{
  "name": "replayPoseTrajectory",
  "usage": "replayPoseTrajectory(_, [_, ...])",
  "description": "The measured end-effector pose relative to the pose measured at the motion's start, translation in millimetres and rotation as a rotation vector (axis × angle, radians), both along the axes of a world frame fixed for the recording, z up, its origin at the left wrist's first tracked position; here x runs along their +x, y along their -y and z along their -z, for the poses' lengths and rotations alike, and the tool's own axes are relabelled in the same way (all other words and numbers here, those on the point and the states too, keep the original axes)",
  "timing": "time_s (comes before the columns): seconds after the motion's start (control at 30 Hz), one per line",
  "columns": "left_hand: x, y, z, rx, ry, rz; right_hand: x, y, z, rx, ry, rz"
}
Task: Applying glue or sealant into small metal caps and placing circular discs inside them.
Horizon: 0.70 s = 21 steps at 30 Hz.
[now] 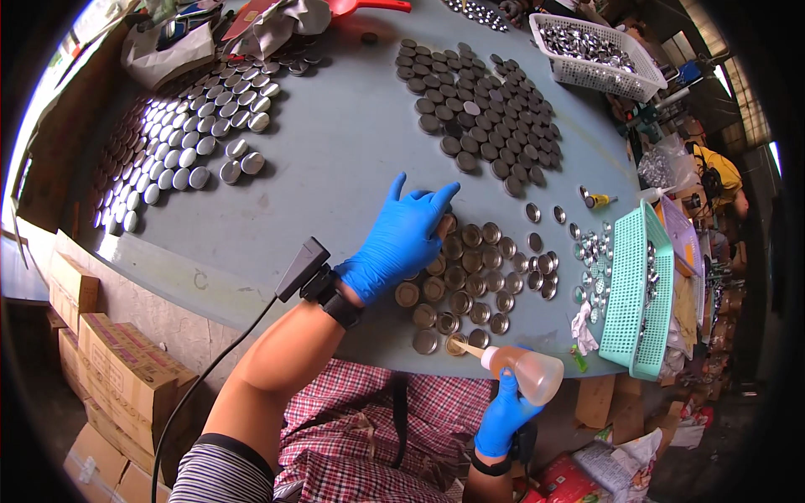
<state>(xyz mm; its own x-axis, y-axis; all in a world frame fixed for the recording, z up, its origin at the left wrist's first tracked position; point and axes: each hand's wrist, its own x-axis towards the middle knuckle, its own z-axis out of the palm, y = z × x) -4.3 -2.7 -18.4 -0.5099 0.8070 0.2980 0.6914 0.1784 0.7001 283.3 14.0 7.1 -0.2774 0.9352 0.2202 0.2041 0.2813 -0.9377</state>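
Note:
My left hand [401,239], in a blue glove, is over the table with fingers spread and palm down. Beside its fingertips, at the edge of a group of shallow round metal caps [472,260], is a brownish cap [448,225]; whether the fingers touch it I cannot tell. These caps lie hollow side up. My right hand [506,411], also gloved in blue, grips a translucent squeeze bottle [537,375] of amber liquid. The bottle is tilted, its thin nozzle [466,347] pointing left at a cap [455,344] near the table's front edge.
Dark discs [486,117] cover the far middle; shiny discs [180,151] spread at left. A green basket [637,289] stands at right, a white basket [595,54] of metal parts far right. A red scoop [360,7] lies at the back. Cardboard boxes [126,369] are stacked at lower left.

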Motion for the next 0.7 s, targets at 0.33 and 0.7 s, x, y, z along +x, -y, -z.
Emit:
replayPoseTrajectory(0.33, [-0.1,0.0,1.0,-0.034,0.006,0.012,18.6,-21.3,0.3,0.005,-0.143,0.137])
replayPoseTrajectory(0.7, [-0.4,-0.3,0.0,-0.025,-0.03,0.01,24.2,-29.0,7.4,0.009,-0.067,0.198])
